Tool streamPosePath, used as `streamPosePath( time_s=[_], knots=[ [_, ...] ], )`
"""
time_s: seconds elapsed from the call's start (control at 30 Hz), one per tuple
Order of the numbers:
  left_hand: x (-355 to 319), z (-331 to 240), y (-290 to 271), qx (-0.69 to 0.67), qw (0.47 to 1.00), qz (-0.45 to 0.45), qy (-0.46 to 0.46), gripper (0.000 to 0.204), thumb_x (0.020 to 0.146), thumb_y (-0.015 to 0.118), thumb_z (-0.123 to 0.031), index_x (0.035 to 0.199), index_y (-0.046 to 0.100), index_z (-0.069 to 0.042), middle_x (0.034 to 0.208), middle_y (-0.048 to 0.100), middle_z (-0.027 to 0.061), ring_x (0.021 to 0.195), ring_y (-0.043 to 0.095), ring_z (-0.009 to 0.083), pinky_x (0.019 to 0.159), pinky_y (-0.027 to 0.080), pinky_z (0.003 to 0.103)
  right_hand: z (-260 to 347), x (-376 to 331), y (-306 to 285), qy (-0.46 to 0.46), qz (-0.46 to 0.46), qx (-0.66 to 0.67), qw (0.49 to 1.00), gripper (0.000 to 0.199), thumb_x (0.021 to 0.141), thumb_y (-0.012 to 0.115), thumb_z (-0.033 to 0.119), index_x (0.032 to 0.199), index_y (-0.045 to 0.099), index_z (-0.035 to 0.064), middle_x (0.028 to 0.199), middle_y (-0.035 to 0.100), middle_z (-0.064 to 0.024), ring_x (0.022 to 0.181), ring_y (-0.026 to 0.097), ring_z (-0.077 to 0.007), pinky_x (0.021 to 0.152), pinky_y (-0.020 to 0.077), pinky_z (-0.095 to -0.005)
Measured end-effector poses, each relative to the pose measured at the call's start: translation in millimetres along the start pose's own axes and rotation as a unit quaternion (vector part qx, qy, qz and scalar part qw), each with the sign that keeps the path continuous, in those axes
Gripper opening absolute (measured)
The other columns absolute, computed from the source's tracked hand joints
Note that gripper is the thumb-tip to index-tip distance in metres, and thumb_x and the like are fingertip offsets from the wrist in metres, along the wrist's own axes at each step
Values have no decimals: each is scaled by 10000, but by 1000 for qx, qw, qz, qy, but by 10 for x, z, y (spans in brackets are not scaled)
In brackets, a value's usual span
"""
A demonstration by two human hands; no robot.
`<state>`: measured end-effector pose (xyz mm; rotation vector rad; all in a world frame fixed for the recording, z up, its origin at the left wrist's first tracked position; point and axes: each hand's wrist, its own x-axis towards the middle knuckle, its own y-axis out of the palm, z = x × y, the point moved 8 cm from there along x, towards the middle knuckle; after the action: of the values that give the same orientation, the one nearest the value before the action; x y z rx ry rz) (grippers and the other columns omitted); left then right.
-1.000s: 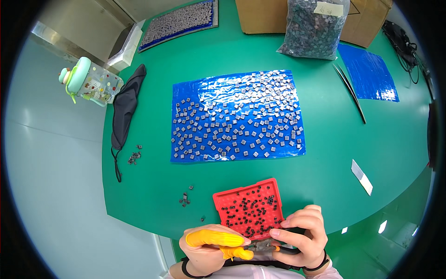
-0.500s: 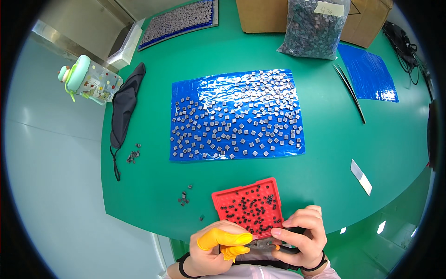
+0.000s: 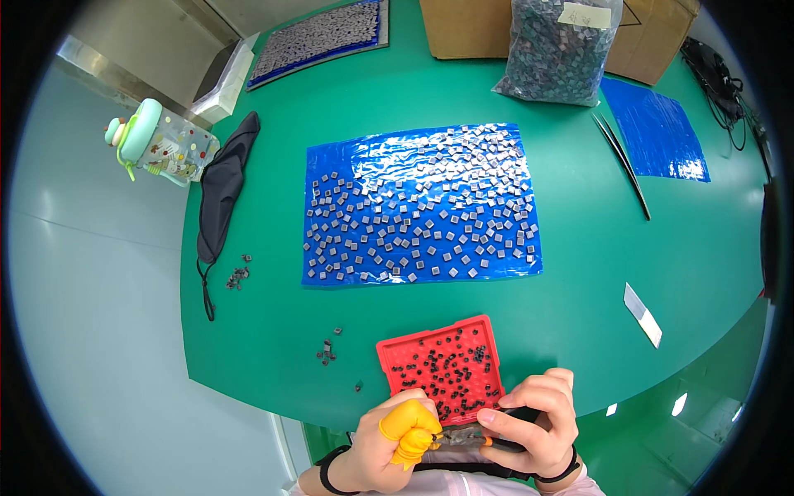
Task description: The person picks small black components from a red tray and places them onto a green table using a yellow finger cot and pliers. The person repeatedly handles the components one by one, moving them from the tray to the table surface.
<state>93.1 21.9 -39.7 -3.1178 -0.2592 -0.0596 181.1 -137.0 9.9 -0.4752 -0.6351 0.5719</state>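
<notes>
My left hand [image 3: 385, 442] wears yellow finger covers on its thumb and forefinger. Those fingers are pinched together around a tiny dark piece, too small to name. Facing it, my right hand [image 3: 539, 418] grips pliers [image 3: 461, 436] with black handles and orange accents; their grey metal jaws reach toward the left fingertips. Just beyond both hands lies a shallow red tray [image 3: 494, 354] with many small black parts scattered in it. Farther off, many small grey square pieces are spread over a shiny blue sheet [image 3: 331, 157].
Loose dark pieces [image 3: 327, 350] lie left of the tray. Tweezers [image 3: 622, 161], a second blue sheet [image 3: 662, 132] and a flat white strip [image 3: 643, 315] are at right. At the back stand a filled bag [image 3: 558, 58] and cardboard boxes [image 3: 467, 29]. A black mask [image 3: 225, 186] and a bottle [image 3: 169, 145] lie left.
My left hand has turned and curled more tightly, its yellow-covered fingers drawing in slightly leftward from the pliers' jaws. My right hand and the tray have shifted only slightly.
</notes>
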Motion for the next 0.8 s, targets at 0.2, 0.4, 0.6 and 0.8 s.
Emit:
streamPosePath(
  time_s=[0.2, 0.4, 0.6, 0.8],
  knots=[
    [184, -299, 66, -138, 981, -99, -90, 128, 846, 627, 69, 963, 632, 19, 1028, 666, 164, 987, 650, 226, 802, 543, 301, -48, 4, -33, 14, -15, 25, 999, 522, 447, 774, 128, 961, 699, 180, 940, 541, -14, 801, 538, -185, 701, 353, -365],
    [177, -371, 42, -62, 996, -49, -47, 229, 760, 704, 94, 983, 663, 59, 1007, 690, 160, 883, 688, 205, 747, 560, 263, -47, 15, -43, 21, -29, 22, 999, 512, 455, 757, 96, 958, 690, 167, 932, 536, -19, 799, 537, -188, 700, 358, -360],
    [154, -443, -50, 51, 992, -113, -13, 218, 688, 805, -5, 878, 706, 37, 843, 716, 109, 714, 698, 161, 605, 552, 230, -46, 31, -30, 13, -16, 34, 999, 523, 449, 751, 102, 964, 692, 170, 935, 539, -20, 801, 534, -189, 700, 357, -357],
    [141, -353, -59, 37, 990, -122, -52, 248, 681, 824, -40, 893, 716, 29, 799, 713, 95, 657, 678, 137, 564, 520, 217, -44, 41, -29, 5, -6, 41, 999, 526, 443, 748, 110, 962, 693, 172, 932, 541, -19, 797, 532, -189, 698, 354, -356]
  ],
)
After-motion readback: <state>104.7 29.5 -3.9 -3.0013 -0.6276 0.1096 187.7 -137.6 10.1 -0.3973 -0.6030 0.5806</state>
